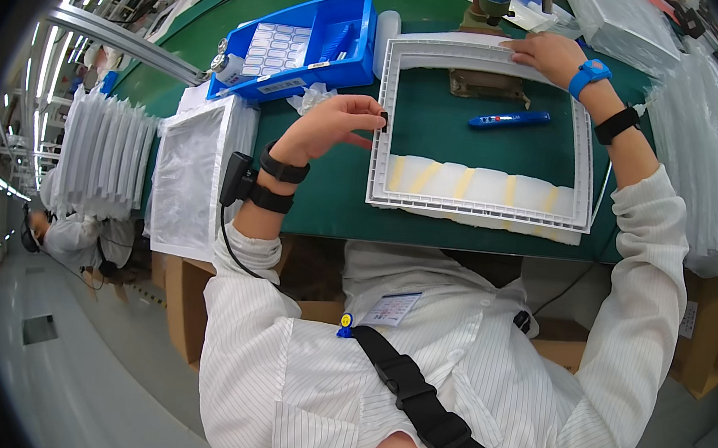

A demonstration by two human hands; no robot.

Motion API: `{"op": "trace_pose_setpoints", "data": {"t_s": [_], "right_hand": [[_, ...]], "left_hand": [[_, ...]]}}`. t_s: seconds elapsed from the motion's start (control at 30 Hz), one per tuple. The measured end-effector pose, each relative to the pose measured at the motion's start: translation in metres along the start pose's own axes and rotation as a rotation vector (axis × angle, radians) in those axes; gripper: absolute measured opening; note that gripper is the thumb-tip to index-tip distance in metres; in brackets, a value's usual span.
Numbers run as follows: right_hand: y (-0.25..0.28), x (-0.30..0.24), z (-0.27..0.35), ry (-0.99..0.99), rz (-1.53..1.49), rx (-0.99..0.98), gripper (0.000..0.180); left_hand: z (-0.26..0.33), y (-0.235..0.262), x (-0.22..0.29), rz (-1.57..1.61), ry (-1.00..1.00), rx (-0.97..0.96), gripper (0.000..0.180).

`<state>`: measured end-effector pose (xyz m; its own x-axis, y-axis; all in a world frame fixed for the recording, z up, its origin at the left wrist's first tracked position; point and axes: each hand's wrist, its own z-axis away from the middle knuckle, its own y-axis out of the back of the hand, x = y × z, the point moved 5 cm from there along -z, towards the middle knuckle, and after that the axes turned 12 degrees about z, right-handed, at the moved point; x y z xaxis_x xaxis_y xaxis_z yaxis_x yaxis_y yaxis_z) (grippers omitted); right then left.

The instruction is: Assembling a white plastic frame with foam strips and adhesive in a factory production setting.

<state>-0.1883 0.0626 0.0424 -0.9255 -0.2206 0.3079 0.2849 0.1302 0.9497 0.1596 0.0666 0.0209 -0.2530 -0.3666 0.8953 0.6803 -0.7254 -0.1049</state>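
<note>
A: Pinching something small and dark, the left hand (331, 126) sits at the left side of the white frame (477, 208), fingertips closed in a tight grip on that bit right against the rail. I can't tell what the piece is.

B: And the right hand (550, 57)?

A: Laid flat on the frame's far rail, fingers spread and pressing down, grasping nothing. The frame lies in the middle of the green desk (334, 213), its near rail close to the front edge.

B: What could go wrong?

A: In my judgement, the small piece could slip from the pinch, since so little of it is held. If the right hand eases off, the light frame could slide on the smooth mat.

B: Materials?

A: The frame looks like rigid moulded plastic, rectangular and ribbed along its rails, with white foam blocks (475, 185) and yellowish strips at the near side. A glossy blue pen (509, 118) lies inside the opening. Toward the far left corner stands a hard blue bin (307, 46) with a sheet of labels.
</note>
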Motion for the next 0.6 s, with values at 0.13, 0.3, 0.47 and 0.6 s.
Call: {"op": "trace_pose_setpoints", "data": {"t_s": [0.13,0.3,0.47,0.6], "right_hand": [[-0.007,-0.002,-0.002,0.037,0.097,0.029,0.038],[-0.002,0.011,0.001,0.033,-0.012,0.145,0.040],[0.009,0.105,0.023,-0.059,-0.183,-0.023,0.038],[0.054,0.141,0.037,-0.371,-0.688,0.005,0.031]], "left_hand": [[0.000,-0.004,0.002,0.006,0.003,-0.001,0.017],[0.006,-0.004,0.045,-0.816,-0.523,0.400,0.018],[-0.058,-0.046,0.092,-0.535,-0.644,0.141,0.020],[-0.137,-0.051,0.100,-0.533,-0.806,0.156,0.024]]}}
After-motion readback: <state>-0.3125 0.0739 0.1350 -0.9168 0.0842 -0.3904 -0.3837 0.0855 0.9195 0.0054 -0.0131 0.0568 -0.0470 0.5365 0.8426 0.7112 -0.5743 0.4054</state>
